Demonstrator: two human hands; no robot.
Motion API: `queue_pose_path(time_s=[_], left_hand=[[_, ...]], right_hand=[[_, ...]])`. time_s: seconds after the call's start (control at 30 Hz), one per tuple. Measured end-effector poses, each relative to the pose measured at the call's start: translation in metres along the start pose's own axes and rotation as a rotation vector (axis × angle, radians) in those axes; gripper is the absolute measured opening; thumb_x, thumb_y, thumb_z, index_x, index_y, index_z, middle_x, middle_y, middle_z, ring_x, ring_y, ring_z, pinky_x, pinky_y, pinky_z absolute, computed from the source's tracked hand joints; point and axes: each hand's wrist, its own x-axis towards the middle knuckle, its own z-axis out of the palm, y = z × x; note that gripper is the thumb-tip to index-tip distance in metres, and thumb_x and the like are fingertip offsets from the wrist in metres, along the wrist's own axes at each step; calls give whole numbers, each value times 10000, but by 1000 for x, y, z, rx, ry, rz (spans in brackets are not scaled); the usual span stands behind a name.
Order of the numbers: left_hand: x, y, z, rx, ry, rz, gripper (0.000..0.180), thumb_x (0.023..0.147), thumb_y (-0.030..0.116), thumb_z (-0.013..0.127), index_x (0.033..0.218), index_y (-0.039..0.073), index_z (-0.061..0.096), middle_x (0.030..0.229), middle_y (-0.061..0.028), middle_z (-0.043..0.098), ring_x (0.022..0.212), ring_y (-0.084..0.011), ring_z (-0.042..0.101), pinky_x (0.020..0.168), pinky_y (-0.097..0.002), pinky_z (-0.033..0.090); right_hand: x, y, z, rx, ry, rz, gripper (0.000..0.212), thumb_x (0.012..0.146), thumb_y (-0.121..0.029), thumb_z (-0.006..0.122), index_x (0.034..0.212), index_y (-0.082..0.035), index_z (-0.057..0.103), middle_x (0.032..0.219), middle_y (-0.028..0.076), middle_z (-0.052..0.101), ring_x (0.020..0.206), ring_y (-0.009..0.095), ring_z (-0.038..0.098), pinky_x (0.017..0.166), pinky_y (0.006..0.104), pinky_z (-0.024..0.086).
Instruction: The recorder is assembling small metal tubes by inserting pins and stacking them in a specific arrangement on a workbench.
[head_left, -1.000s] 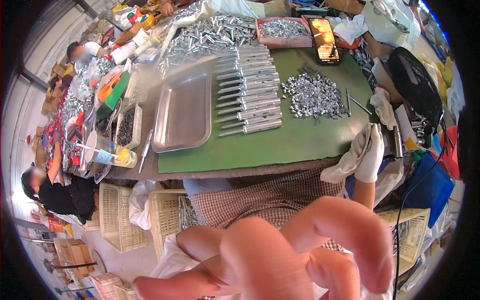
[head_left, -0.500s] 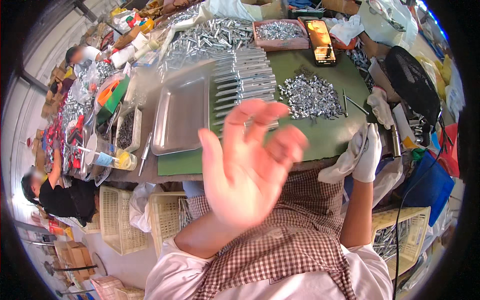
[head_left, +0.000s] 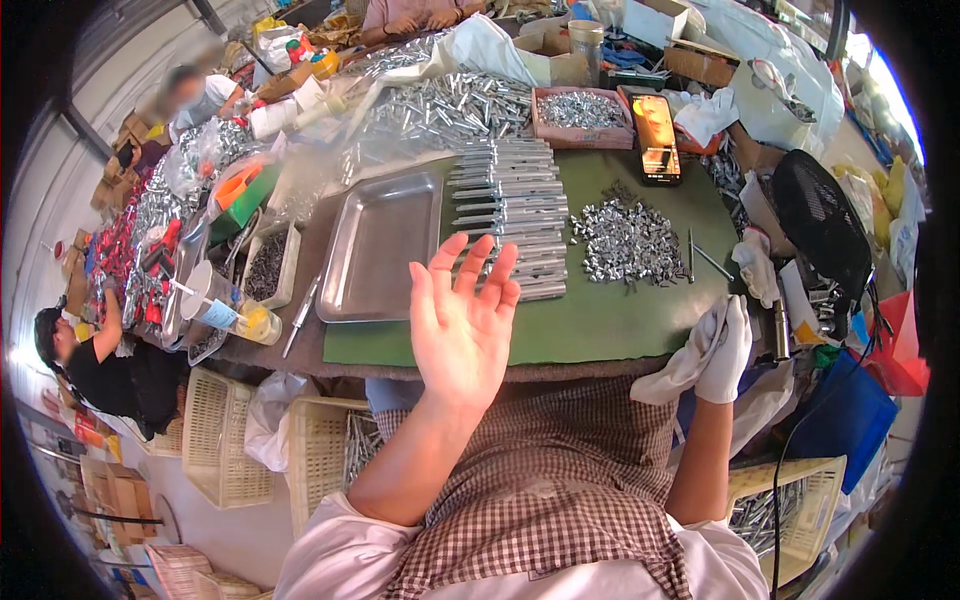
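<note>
The desk point(head_left: 308, 348) bears a green mat point(head_left: 620, 320) by its near edge. A steel tray point(head_left: 375, 250) overlaps the mat's left edge; right of it runs a column of metal rods point(head_left: 515, 215), then, toward the mat's right edge, a pile of small metal parts point(head_left: 630, 240). The left grip point(head_left: 460, 330), bare, is wide, raised palm upward before the near edge. The right grip point(head_left: 728, 355), gloved in white, holds a loose glove point(head_left: 675, 375) at the mat's near right corner. A phone point(head_left: 657, 140) sits by the far right corner.
</note>
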Motion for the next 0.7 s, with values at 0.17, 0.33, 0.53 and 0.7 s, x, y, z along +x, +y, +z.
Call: queue_pose_path(time_s=[0.17,0.33,0.53,0.7], left_hand=[[-1,-2,-1,65,-8,40,436,1053,336,571,1378,64,468,1345,-121,509,1221,-241,551,977,-373,473],[10,-4,-19,1360,-305,648,344,928,5,682,1260,36,597,1273,-98,558,1037,-195,638,833,-305,526],[9,4,-13,1978,-522,579,274,948,170,654,1190,42,671,978,-125,675,857,-281,688,739,-388,539],[11,5,-15,2100,-725,808,298,930,137,650,1215,53,674,921,-87,681,860,-262,684,763,-390,528]], right_hand=[[0,1,1,-22,5,-1,200,1065,-260,538,932,-112,514,714,-49,434,551,69,391,473,246,310],[1,1,-2,-13,-10,9,191,1064,-254,541,938,-112,519,713,-51,431,545,63,375,474,242,297],[4,1,-2,-10,-1,27,186,1060,-240,533,916,-125,517,701,-58,402,539,55,345,473,244,263],[-1,-4,1,-22,21,10,183,1060,-238,527,909,-136,509,699,-62,392,544,55,343,479,244,260]])
